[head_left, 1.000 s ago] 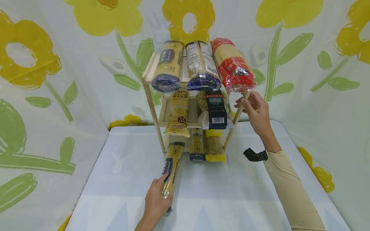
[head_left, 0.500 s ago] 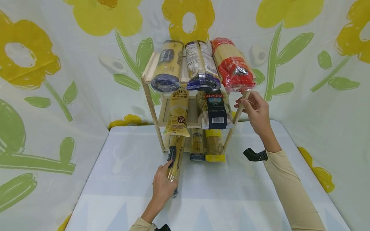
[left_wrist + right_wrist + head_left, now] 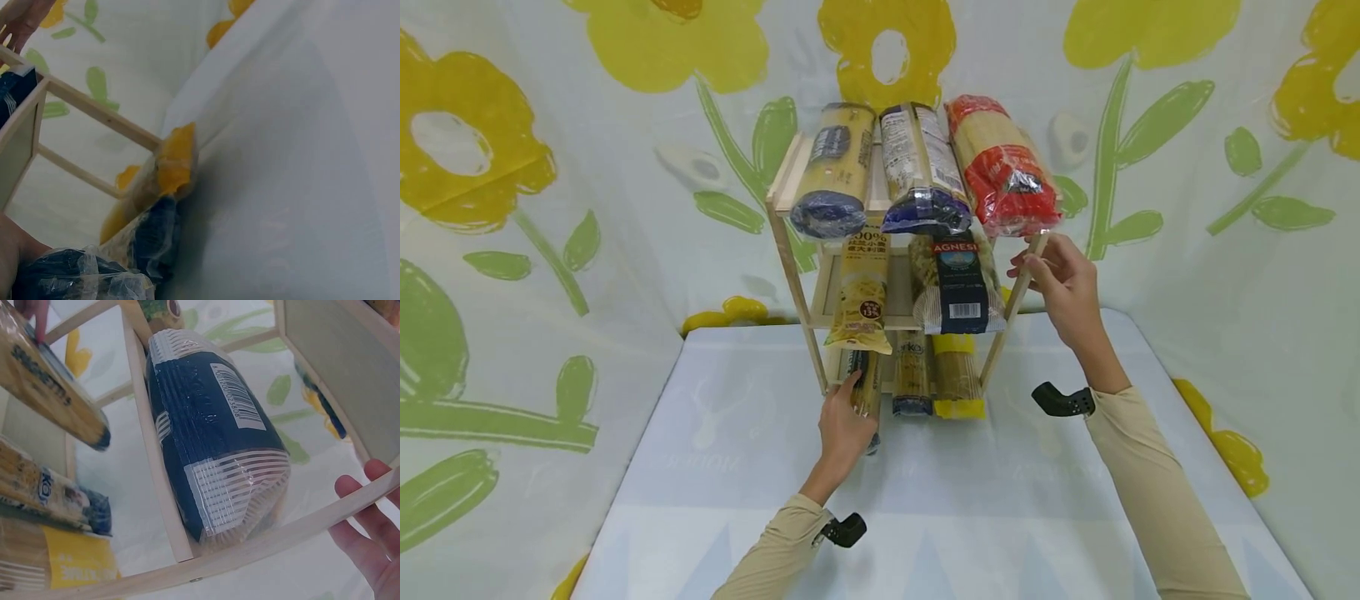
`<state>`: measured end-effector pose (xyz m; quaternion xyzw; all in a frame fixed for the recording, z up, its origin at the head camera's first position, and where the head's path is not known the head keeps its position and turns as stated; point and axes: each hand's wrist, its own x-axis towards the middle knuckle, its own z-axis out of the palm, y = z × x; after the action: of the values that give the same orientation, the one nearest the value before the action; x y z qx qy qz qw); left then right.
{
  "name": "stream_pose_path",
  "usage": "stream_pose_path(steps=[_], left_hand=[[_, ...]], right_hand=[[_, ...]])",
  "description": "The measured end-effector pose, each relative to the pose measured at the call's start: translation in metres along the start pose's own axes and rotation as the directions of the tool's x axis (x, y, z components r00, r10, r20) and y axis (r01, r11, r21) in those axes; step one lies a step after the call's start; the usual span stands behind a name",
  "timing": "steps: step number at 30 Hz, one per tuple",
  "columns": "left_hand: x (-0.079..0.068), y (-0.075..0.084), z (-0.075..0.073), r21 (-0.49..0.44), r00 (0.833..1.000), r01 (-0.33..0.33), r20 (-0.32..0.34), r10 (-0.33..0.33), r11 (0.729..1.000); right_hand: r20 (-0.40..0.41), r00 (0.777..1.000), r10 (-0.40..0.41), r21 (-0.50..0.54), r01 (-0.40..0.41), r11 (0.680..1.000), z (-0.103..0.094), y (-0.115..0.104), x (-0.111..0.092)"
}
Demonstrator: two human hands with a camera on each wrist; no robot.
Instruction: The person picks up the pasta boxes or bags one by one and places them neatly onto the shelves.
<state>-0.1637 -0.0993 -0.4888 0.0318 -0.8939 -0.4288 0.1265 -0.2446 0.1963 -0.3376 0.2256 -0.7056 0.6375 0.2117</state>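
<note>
My left hand [image 3: 846, 425] grips a long pack of spaghetti [image 3: 869, 393] by its near part. The far end of that pack reaches into the left side of the bottom level of a small wooden rack [image 3: 785, 250], hidden under the shelf above. In the left wrist view, its dark wrapped end [image 3: 81, 275] shows beside the hand. With fingers and thumb, my right hand [image 3: 1063, 283] holds the rack's right front post [image 3: 997, 354] near the top. Beside the spaghetti on the bottom level lie a blue-ended pasta pack [image 3: 913, 375] and a yellow-ended noodle pack [image 3: 957, 375].
On the middle shelf lie a yellow pasta pack [image 3: 861, 292] and an Agnesi pasta bag [image 3: 962, 283], both jutting forward. The top carries a blue-ended pack [image 3: 835, 171], a white-and-blue pack [image 3: 921, 167] and a red noodle bag [image 3: 1006, 171]. A pale-covered table [image 3: 940, 508] lies beneath.
My left hand has moved forward and slightly right with the spaghetti pack, whose far end has gone under the middle shelf. My right hand has stayed on the post.
</note>
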Motion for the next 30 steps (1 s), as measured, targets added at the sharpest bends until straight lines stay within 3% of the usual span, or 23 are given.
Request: stream_pose_path(steps=[6, 12, 21, 26, 30], left_hand=[[0.022, -0.002, 0.014, 0.018, 1.000, -0.006, -0.018, 0.007, 1.000], [0.045, -0.005, 0.022, 0.022, 1.000, -0.013, -0.021, 0.013, 1.000], [0.062, -0.016, 0.043, 0.005, 0.998, -0.033, -0.054, 0.033, 0.999], [0.066, -0.026, 0.056, 0.054, 1.000, 0.028, -0.004, -0.028, 0.998], [0.067, -0.030, 0.055, 0.132, 0.997, 0.048, 0.059, -0.056, 0.990]], right_hand=[[0.003, 1.000, 0.018, -0.021, -0.018, 1.000, 0.003, -0.007, -0.001], [-0.007, 1.000, 0.014, -0.031, -0.014, 0.999, 0.000, -0.001, -0.001], [-0.005, 1.000, 0.020, -0.046, -0.020, 0.999, -0.002, -0.001, 0.000], [-0.011, 1.000, 0.023, -0.022, -0.023, 0.999, -0.001, -0.001, 0.000], [-0.017, 1.000, 0.026, -0.013, -0.026, 1.000, 0.000, 0.000, 0.001]])
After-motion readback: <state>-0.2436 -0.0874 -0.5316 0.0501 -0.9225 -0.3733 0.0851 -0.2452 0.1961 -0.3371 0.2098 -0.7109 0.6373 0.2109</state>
